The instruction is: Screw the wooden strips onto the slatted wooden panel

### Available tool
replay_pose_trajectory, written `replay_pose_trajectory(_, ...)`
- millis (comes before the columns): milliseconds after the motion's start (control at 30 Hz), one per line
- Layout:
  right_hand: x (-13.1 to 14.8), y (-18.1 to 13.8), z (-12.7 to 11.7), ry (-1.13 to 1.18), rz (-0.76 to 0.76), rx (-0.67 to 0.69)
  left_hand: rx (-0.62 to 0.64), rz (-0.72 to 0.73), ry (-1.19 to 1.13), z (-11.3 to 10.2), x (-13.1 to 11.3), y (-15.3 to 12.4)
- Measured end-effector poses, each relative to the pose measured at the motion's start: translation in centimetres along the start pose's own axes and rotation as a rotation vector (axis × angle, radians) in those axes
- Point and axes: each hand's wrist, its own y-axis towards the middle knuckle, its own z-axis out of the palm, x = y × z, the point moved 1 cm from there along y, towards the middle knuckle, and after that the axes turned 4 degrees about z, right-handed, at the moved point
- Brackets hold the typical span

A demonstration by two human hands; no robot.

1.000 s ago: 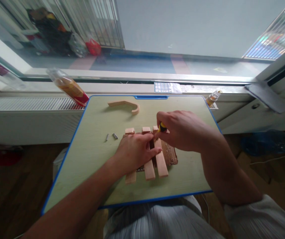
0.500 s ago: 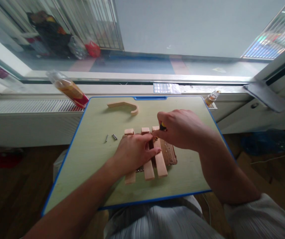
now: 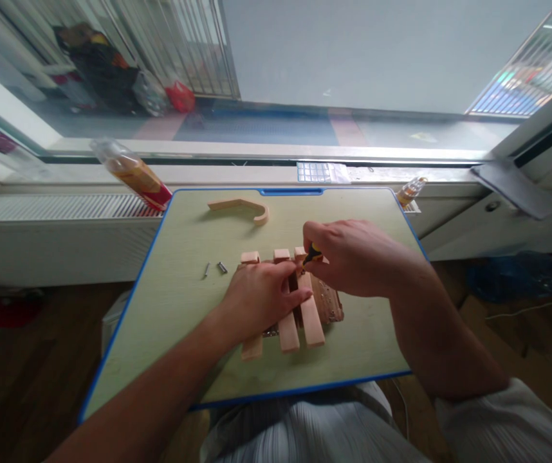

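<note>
Three pale wooden slats (image 3: 311,320) lie side by side across a dark brown, rough-surfaced wooden piece (image 3: 329,302) on the table. My left hand (image 3: 261,292) bears down on the slats, its thumb across the right one and its fingers near their far ends. Closed in my right hand (image 3: 353,254) is a small screwdriver (image 3: 312,253) with a black and yellow handle, pointing down at the right slat's far part. The screwdriver's tip is hidden by my left fingers. Left of the slats lie a thin metal screw (image 3: 206,270) and a thicker metal fastener (image 3: 222,267).
A hook-shaped wooden piece (image 3: 240,204) lies toward the far edge of the blue-rimmed table (image 3: 170,334). Beyond it, a tilted bottle (image 3: 134,173) and a smaller bottle (image 3: 411,191) stand by the white window sill. A clear plastic packet (image 3: 322,172) rests on the sill.
My right hand has shifted and turned slightly, showing more of the screwdriver's handle. My left hand and the slats stay nearly where they were.
</note>
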Motion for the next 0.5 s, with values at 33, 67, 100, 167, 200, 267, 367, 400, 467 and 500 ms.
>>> replay_pose_trajectory(33, 0.02, 0.08, 0.09, -0.006, 0.010, -0.012, -0.003, 0.002, -0.003, -0.02, 0.00, 0.00)
replay_pose_trajectory(67, 0.04, 0.17, 0.18, -0.012, 0.021, -0.027, -0.005, 0.005, -0.005, -0.04, 0.00, -0.01)
replay_pose_trajectory(100, 0.05, 0.25, 0.27, -0.017, 0.031, -0.042, -0.005, 0.008, -0.006, -0.07, 0.00, -0.01)
replay_pose_trajectory(167, 0.07, 0.37, 0.43, -0.030, 0.049, -0.069, -0.005, 0.010, -0.010, -0.15, -0.02, -0.02)
replay_pose_trajectory(200, 0.09, 0.42, 0.50, -0.038, 0.057, -0.080, -0.002, 0.012, -0.011, -0.18, -0.03, -0.03)
replay_pose_trajectory(267, 0.16, 0.52, 0.60, -0.057, 0.074, -0.097, 0.006, 0.009, -0.010, -0.22, -0.06, -0.02)
replay_pose_trajectory(367, 0.41, 0.69, 0.73, -0.071, 0.094, -0.122, 0.006, 0.007, -0.001, -0.21, -0.08, 0.02)
replay_pose_trajectory(400, 0.51, 0.73, 0.78, -0.071, 0.103, -0.127, 0.003, 0.008, 0.003, -0.19, -0.07, 0.03)
replay_pose_trajectory(467, 0.64, 0.74, 0.87, -0.064, 0.133, -0.123, 0.000, 0.014, 0.007, -0.14, -0.04, 0.03)
replay_pose_trajectory(500, 0.64, 0.69, 0.89, -0.057, 0.151, -0.116, -0.001, 0.016, 0.009, -0.12, -0.01, 0.03)
